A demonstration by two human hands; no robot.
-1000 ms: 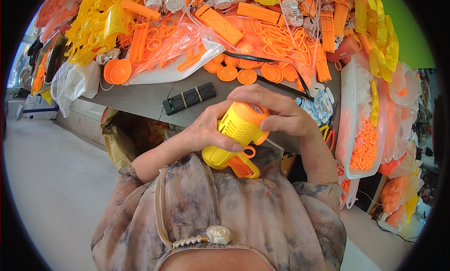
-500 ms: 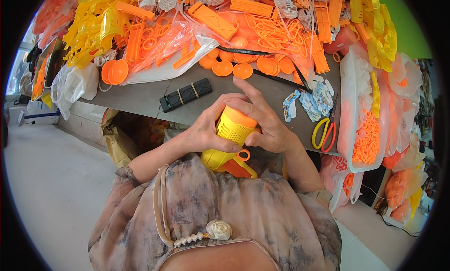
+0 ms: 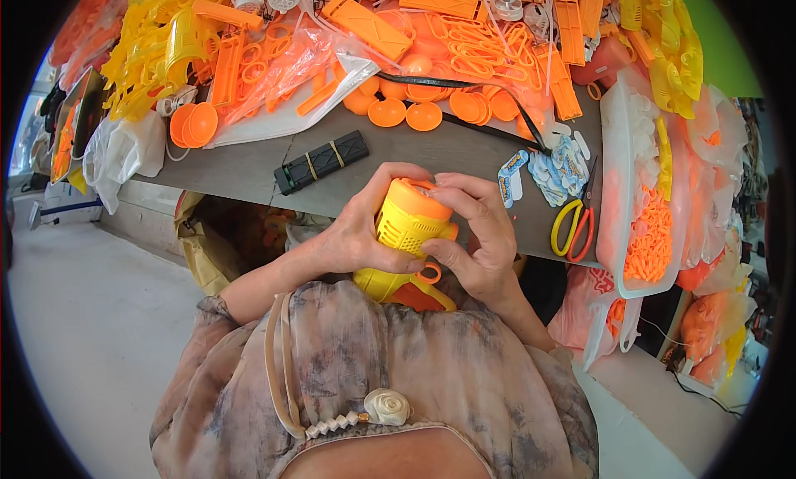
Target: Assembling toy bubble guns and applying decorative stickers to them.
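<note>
Head view: the left hand (image 3: 361,226) is clamped around a yellow toy (image 3: 402,234), held just off the near edge of the table (image 3: 398,154). The right hand (image 3: 481,243) curls beside its orange cap (image 3: 416,200); I cannot tell whether that grip is closed on it. Assembly looks well along: cap on the body. What remains is unclear, though stickers (image 3: 562,174) and scissors (image 3: 572,230) lie toward the right edge, and orange cups (image 3: 424,116) farther back.

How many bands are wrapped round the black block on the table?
2: one band around the left part of the black block, the other band around its right part. No others show on it.
</note>
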